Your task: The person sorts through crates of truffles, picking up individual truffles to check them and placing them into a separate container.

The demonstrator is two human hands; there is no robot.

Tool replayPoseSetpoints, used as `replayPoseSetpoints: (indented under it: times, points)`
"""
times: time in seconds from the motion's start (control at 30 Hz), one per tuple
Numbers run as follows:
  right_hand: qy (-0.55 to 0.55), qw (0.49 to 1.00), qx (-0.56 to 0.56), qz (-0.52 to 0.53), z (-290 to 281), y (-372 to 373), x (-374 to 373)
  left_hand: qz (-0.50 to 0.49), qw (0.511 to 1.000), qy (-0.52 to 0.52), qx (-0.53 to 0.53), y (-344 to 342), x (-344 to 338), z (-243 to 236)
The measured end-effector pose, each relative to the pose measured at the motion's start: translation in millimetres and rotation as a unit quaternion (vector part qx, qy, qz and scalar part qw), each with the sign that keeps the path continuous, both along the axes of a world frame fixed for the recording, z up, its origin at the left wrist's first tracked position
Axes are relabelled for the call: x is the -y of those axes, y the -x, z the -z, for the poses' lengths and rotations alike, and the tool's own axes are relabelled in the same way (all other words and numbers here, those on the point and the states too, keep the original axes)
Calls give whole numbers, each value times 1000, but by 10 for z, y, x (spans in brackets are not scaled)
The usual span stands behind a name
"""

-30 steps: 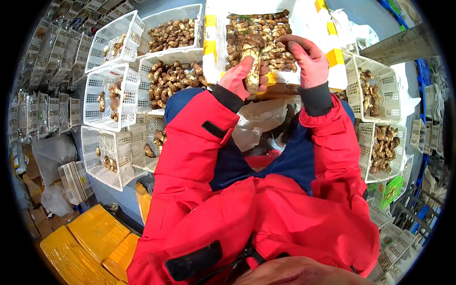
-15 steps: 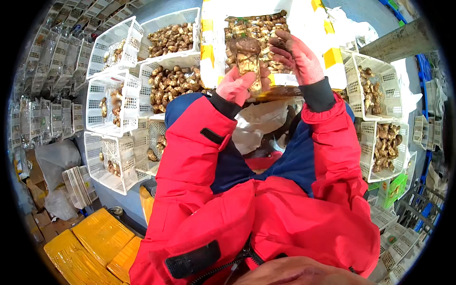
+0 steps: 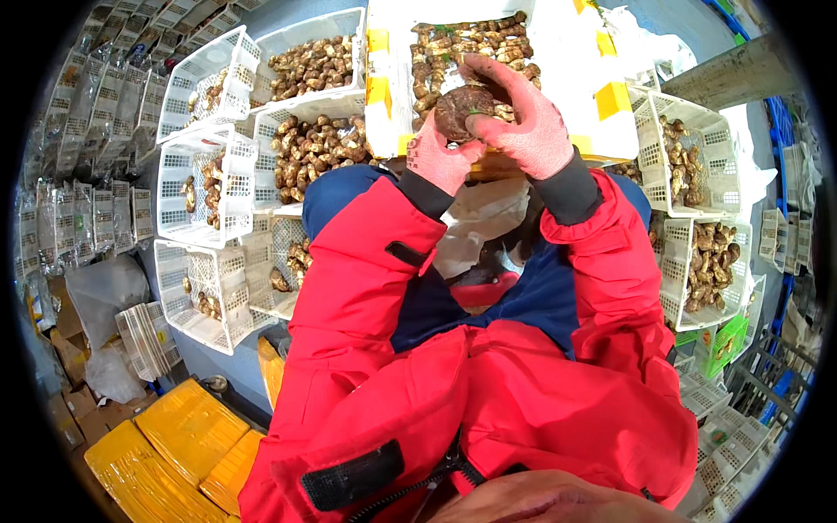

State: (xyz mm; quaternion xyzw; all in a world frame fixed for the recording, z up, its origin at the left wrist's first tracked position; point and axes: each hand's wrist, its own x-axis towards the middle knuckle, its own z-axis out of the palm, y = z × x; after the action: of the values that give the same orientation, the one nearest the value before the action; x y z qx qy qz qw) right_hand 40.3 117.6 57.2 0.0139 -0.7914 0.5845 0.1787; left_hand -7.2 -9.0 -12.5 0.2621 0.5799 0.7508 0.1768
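My left hand (image 3: 436, 157), in a pink glove, holds a large brown mushroom (image 3: 459, 109) from below, its round cap turned up toward me. My right hand (image 3: 523, 126), also gloved in pink, grips the cap from the right with the thumb against it. The stem is mostly hidden under the cap and fingers. Just beyond my hands is a white foam box (image 3: 604, 70) with yellow tape, holding rows of packed mushrooms (image 3: 466, 33).
White mesh crates of mushrooms stand on the left (image 3: 165, 183) and right (image 3: 728, 166). A grey beam (image 3: 732, 70) is at upper right, a green crate (image 3: 728, 340) at lower right, yellow slabs (image 3: 179, 418) at lower left, stacked crates at far left (image 3: 122, 209).
The mushroom has tipped from lengthwise, stem toward me, to cap facing up. My right hand has moved left and down onto its cap, with my left hand still on it.
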Motion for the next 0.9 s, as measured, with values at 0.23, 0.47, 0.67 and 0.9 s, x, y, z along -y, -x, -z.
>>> replayPoseSetpoints:
  times: [0.23, 0.47, 0.67, 0.9]
  points:
    - [177, 977, 112, 29, 128, -1, -156, -51, 987, 141, -54, -79, -13, -63]
    - [-72, 996, 44, 11, -13, -40, 40, -36, 985, 140, -99, 32, 28, 106]
    - [162, 977, 72, 116, 463, 195, -496, -49, 993, 109, -16, 62, 259, -256]
    - [-61, 968, 244, 9, 734, 906, -1306, -175, 978, 53, 97, 832, 2419, -120]
